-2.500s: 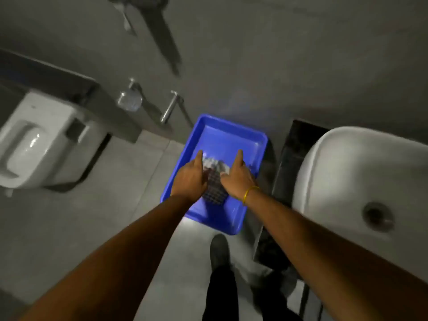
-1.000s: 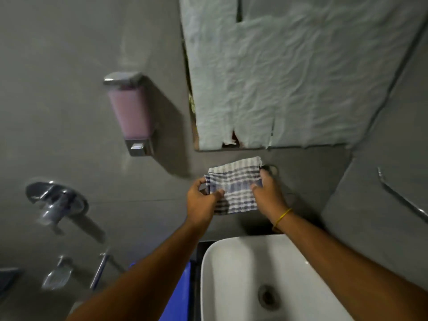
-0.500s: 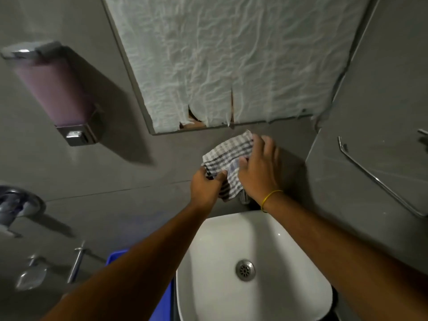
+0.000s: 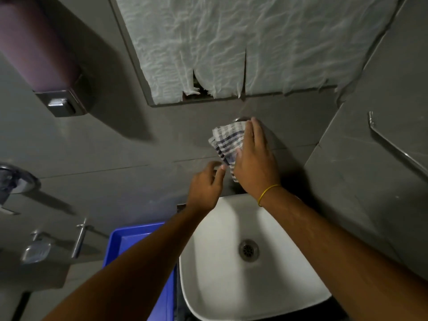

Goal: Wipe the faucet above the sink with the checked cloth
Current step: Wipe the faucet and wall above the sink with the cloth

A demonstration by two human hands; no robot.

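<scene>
The checked cloth (image 4: 225, 143), blue and white, is pressed over the wall faucet (image 4: 240, 119) above the white sink (image 4: 220, 269). Only the faucet's chrome top edge shows above the cloth. My right hand (image 4: 253, 162), with a yellow band at the wrist, lies over the cloth and holds it against the faucet. My left hand (image 4: 206, 185) is just below and left of the cloth, fingers loosely curled and apart, touching nothing that I can see.
A paper-covered mirror (image 4: 243, 42) hangs above the faucet. A pink soap dispenser (image 4: 39, 54) is on the wall at upper left. A blue tray (image 4: 139, 239) stands left of the sink. A chrome towel bar (image 4: 398, 147) runs along the right wall. Chrome wall fittings (image 4: 14, 181) sit at far left.
The cloth came up from the blue tray to the faucet. My left hand has let go of it and dropped slightly; my right hand now holds it on the faucet alone.
</scene>
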